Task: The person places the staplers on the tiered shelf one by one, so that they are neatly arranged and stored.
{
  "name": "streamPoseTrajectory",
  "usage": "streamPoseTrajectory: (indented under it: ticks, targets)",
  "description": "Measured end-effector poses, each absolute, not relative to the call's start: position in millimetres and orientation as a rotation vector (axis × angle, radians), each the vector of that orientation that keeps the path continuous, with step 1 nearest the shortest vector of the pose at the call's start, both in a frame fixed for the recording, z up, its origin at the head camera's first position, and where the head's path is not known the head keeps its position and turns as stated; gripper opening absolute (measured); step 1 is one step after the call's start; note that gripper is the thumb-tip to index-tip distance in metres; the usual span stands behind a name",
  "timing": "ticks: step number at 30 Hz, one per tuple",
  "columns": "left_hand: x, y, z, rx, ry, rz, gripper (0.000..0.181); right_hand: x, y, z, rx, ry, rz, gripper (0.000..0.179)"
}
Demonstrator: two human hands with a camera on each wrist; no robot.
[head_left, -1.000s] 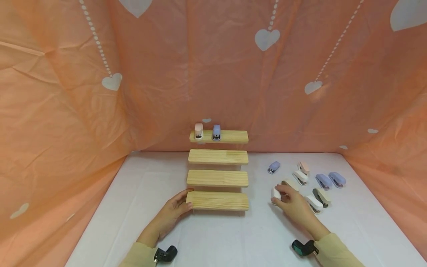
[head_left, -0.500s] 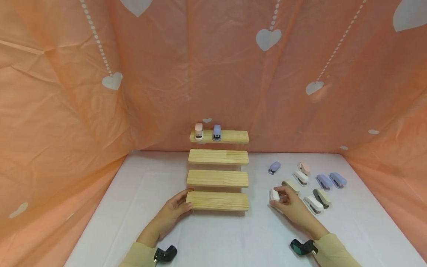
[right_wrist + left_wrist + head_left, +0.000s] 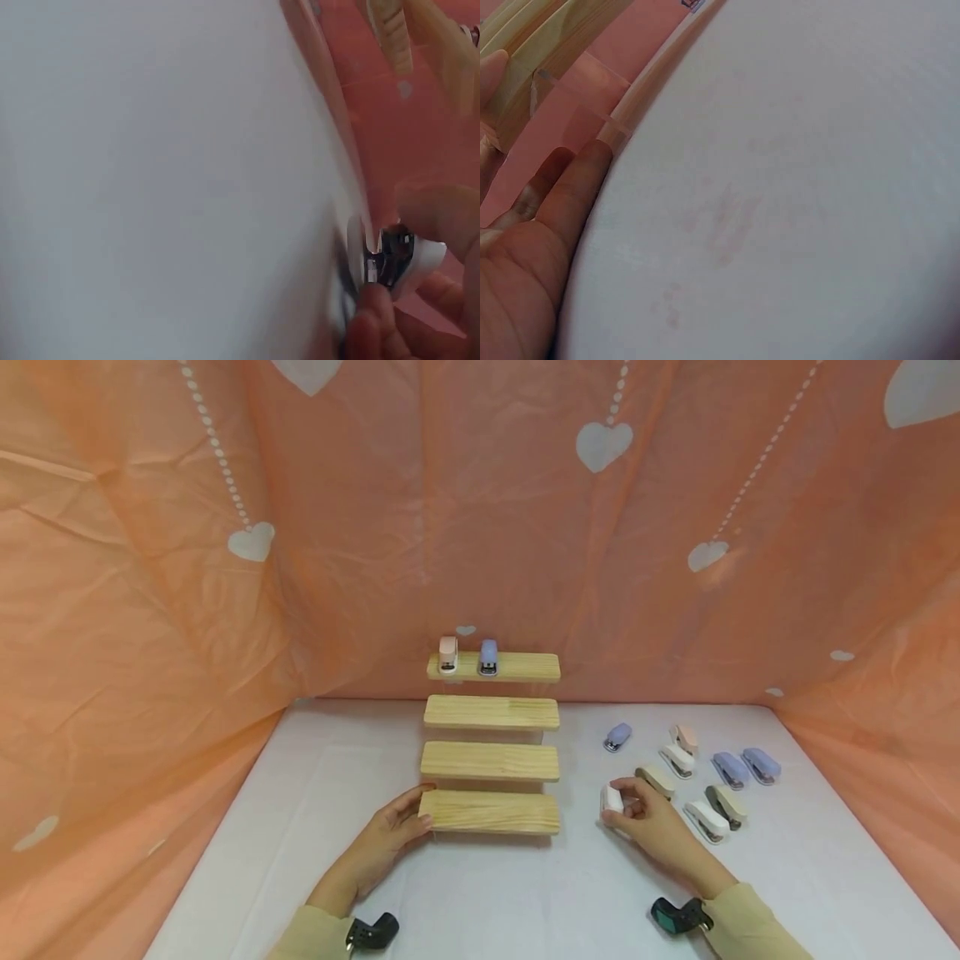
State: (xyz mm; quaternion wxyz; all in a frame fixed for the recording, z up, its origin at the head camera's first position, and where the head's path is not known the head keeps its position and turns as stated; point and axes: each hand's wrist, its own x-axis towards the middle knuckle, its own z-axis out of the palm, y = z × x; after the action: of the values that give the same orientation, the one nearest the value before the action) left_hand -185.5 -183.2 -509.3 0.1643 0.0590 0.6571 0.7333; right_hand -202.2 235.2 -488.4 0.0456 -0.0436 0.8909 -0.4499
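A four-step display rack with pale wooden boards (image 3: 489,812) and clear side supports stands mid-table in the head view. My left hand (image 3: 382,839) holds the left end of its lowest board, thumb on the front and fingers behind. My right hand (image 3: 662,833) pinches a small white stapler (image 3: 612,798) between thumb and fingers, right of the rack. In the right wrist view the stapler's metal front (image 3: 395,255) faces the camera, close to the tabletop. On the top board sit a pink stapler (image 3: 447,655) and a purple stapler (image 3: 488,657), side by side.
Right of the rack lie several loose staplers: a lone purple stapler (image 3: 617,737), a pink one (image 3: 684,738), white ones (image 3: 707,821), more purple ones (image 3: 761,765) and beige ones (image 3: 727,807). An orange curtain with hearts (image 3: 495,527) encloses the white table (image 3: 337,760).
My right hand has moved slightly left with the white stapler, away from the loose staplers. The left hand has stayed at the rack's lowest board.
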Motion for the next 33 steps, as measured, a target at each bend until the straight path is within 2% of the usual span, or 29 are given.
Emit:
streamPoseTrajectory:
  ticks: [14,22,33]
  targets:
    - [-184.4,-181.1,-510.3,0.156,1.872,2.080,0.068,-237.7,207.9,-417.1,-0.439,2.939,-1.376,0.060]
    - [-181.1,-182.0,-509.5,0.133,1.886,2.083,0.069,-262.7,175.4,-378.8,-0.520,2.933,-1.643,0.055]
    - [-181.7,-180.4,-510.2,0.154,1.894,2.093,0.068,-302.6,142.5,-352.7,-0.623,2.824,-1.811,0.056]
